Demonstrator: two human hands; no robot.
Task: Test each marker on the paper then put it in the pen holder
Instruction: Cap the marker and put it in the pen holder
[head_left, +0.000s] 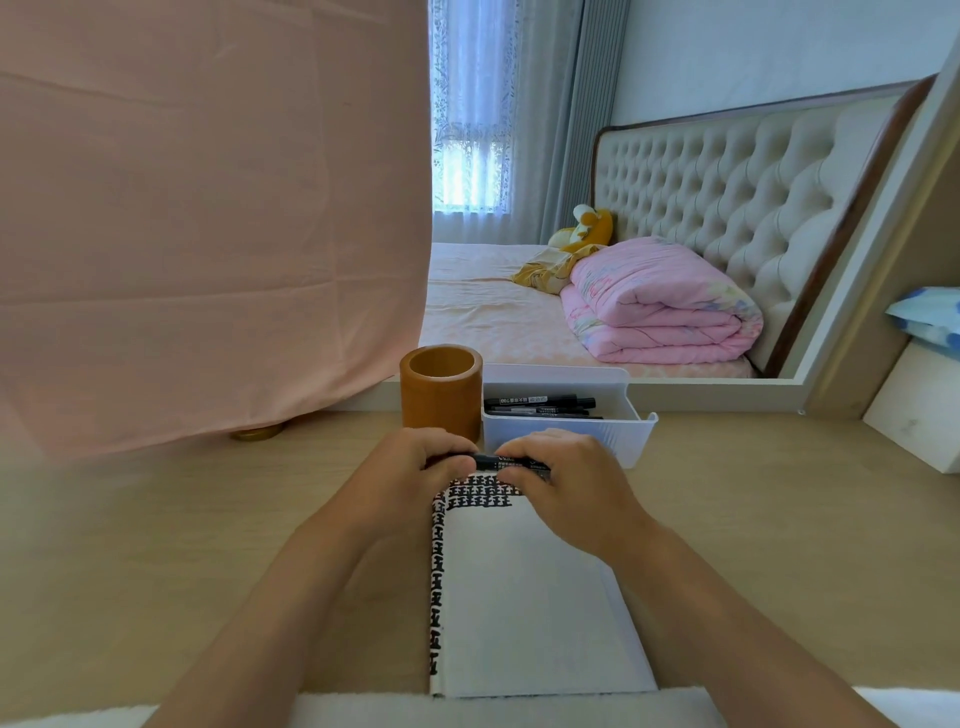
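A black marker (488, 460) lies level between both hands above the top of the paper (524, 597). My left hand (410, 473) grips its left end and my right hand (566, 478) grips its right part. The paper is white, with rows of black marks along its top and left edge. A round brown pen holder (440, 395) stands upright just behind my left hand; no marker shows above its rim. To its right a white tray (618, 441) holds several more black markers (540, 406).
The wooden desk (779, 519) stretches to both sides. A pink cloth (208, 234) hangs at the back left over something with a gold base (257, 431). A white block (914, 410) leans at the far right. A mirror behind shows a bed.
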